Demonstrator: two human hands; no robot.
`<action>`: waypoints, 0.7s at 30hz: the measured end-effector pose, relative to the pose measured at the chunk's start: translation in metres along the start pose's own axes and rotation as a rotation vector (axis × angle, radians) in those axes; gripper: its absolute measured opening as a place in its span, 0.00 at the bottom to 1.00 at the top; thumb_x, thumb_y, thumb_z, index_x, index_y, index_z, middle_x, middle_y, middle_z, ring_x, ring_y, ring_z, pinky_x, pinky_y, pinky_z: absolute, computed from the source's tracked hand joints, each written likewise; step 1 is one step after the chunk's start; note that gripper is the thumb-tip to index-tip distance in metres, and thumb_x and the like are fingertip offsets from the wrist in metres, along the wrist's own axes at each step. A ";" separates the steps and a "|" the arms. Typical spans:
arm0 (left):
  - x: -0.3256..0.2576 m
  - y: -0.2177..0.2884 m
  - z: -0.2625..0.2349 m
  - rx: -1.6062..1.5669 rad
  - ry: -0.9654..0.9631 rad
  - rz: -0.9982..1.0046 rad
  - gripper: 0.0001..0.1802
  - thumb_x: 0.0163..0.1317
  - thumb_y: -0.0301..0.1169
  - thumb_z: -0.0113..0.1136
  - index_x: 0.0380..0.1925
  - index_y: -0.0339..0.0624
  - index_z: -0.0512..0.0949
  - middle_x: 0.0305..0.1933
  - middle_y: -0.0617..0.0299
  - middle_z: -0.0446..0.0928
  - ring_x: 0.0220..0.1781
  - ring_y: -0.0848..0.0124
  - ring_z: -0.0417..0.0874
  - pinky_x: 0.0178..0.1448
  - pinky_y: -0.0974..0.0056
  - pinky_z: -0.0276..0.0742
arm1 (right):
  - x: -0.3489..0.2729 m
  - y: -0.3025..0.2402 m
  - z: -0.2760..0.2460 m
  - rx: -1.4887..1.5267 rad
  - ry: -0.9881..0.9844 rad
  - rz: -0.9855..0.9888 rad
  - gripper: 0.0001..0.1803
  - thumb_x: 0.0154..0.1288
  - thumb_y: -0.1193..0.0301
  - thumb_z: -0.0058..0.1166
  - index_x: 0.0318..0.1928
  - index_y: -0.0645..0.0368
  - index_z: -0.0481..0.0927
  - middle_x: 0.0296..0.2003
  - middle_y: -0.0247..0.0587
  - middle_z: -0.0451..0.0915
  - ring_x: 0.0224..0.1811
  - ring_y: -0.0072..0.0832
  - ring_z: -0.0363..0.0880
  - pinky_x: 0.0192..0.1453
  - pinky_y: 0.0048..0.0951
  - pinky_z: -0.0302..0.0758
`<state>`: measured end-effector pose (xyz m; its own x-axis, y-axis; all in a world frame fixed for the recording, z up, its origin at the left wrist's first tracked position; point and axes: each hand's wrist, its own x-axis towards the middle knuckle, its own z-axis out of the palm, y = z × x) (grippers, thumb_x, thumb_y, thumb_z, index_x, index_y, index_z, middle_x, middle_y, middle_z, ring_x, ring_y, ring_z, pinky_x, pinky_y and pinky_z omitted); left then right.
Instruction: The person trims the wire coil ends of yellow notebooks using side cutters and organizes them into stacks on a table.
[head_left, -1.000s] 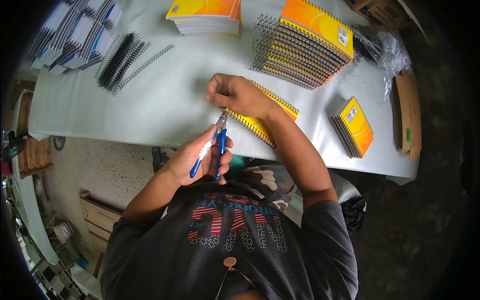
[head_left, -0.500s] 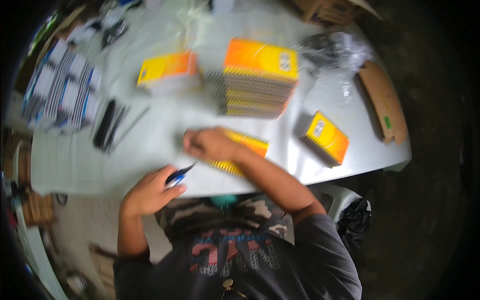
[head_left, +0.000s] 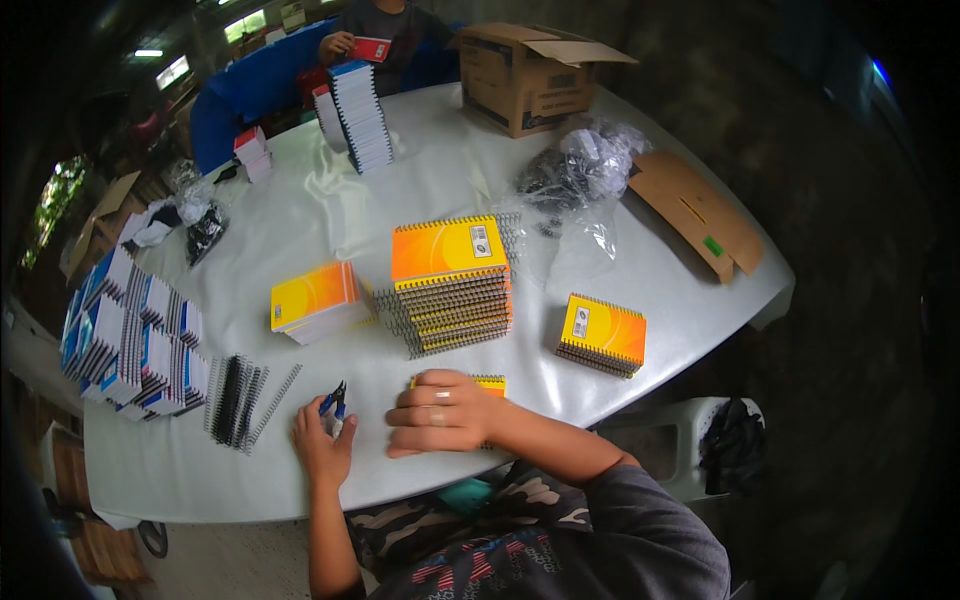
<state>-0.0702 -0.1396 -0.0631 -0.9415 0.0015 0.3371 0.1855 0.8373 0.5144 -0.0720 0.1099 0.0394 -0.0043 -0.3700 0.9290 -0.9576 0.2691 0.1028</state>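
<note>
My left hand (head_left: pixel 322 447), resting on the table near its front edge, is closed around blue-handled pliers (head_left: pixel 338 404), jaws pointing away from me. My right hand (head_left: pixel 442 412) hovers over a yellow-orange spiral notebook (head_left: pixel 491 383), covering most of it. Its fingers are curled, and whatever may be in them is hidden. Behind it rises a tall stack of spiral notebooks (head_left: pixel 450 252) with the same covers. A shorter notebook stack (head_left: pixel 603 335) sits to the right. Left of the tall one lies a block of unbound books (head_left: pixel 318 297). Loose black wire coils (head_left: pixel 236 402) lie left of the pliers.
Blue-and-white books (head_left: pixel 125 335) are piled at the far left. Crumpled clear plastic (head_left: pixel 590 165), an open carton (head_left: pixel 525 80) and a flat cardboard piece (head_left: pixel 695 213) occupy the far right. Across the table, another person holds a red book (head_left: pixel 371 48) beside a tall coil-bound stack (head_left: pixel 360 117).
My view has tilted up, bringing the table's far side and another person into sight. The right hand has turned and curled over the notebook. The left still holds the pliers.
</note>
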 end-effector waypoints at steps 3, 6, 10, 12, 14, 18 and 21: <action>-0.005 0.001 -0.007 -0.036 -0.025 -0.021 0.30 0.51 0.43 0.67 0.52 0.43 0.71 0.49 0.54 0.73 0.54 0.55 0.72 0.61 0.52 0.60 | 0.004 -0.001 -0.062 -0.344 0.022 0.044 0.10 0.51 0.62 0.66 0.29 0.49 0.78 0.34 0.34 0.82 0.31 0.27 0.77 0.35 0.29 0.70; -0.003 0.002 -0.005 0.020 -0.050 -0.060 0.30 0.51 0.43 0.67 0.52 0.43 0.71 0.49 0.54 0.73 0.54 0.55 0.71 0.62 0.52 0.59 | -0.018 0.039 -0.102 -0.730 0.074 0.285 0.14 0.49 0.65 0.68 0.37 0.50 0.79 0.38 0.34 0.83 0.41 0.32 0.78 0.48 0.36 0.66; -0.003 0.004 0.000 0.019 -0.043 -0.036 0.30 0.51 0.42 0.67 0.52 0.43 0.71 0.50 0.55 0.73 0.55 0.54 0.71 0.63 0.51 0.59 | -0.031 0.069 -0.138 -0.949 -0.045 0.638 0.29 0.47 0.61 0.71 0.52 0.45 0.78 0.61 0.30 0.71 0.67 0.39 0.60 0.67 0.42 0.54; -0.006 -0.002 -0.006 0.010 -0.012 -0.015 0.29 0.52 0.43 0.66 0.52 0.43 0.71 0.51 0.54 0.73 0.56 0.54 0.71 0.63 0.51 0.60 | -0.027 0.049 -0.130 -0.909 -0.028 0.613 0.26 0.49 0.64 0.70 0.51 0.49 0.79 0.57 0.35 0.74 0.63 0.40 0.66 0.63 0.38 0.60; -0.008 -0.008 -0.007 0.030 -0.014 -0.014 0.29 0.52 0.43 0.66 0.52 0.42 0.71 0.51 0.53 0.73 0.56 0.53 0.70 0.63 0.51 0.60 | -0.023 0.012 -0.117 -0.531 -0.081 0.800 0.22 0.49 0.69 0.69 0.47 0.53 0.81 0.50 0.39 0.79 0.53 0.39 0.74 0.56 0.35 0.68; -0.005 -0.007 0.002 0.001 -0.017 -0.002 0.30 0.53 0.44 0.66 0.53 0.41 0.71 0.51 0.53 0.73 0.56 0.53 0.70 0.64 0.51 0.59 | -0.034 -0.053 -0.079 -0.138 -0.598 0.912 0.21 0.49 0.69 0.69 0.46 0.57 0.82 0.41 0.39 0.82 0.46 0.37 0.78 0.52 0.36 0.73; -0.003 -0.001 0.000 0.010 -0.042 -0.010 0.30 0.53 0.44 0.66 0.53 0.42 0.71 0.51 0.53 0.74 0.56 0.53 0.70 0.64 0.52 0.59 | -0.062 -0.075 -0.051 -0.300 -0.740 0.854 0.24 0.53 0.64 0.65 0.51 0.56 0.78 0.45 0.39 0.81 0.49 0.39 0.78 0.55 0.38 0.73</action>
<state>-0.0672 -0.1398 -0.0649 -0.9543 0.0156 0.2985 0.1733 0.8426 0.5099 0.0148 0.1576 -0.0075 -0.8755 -0.3683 0.3129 -0.4561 0.8437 -0.2830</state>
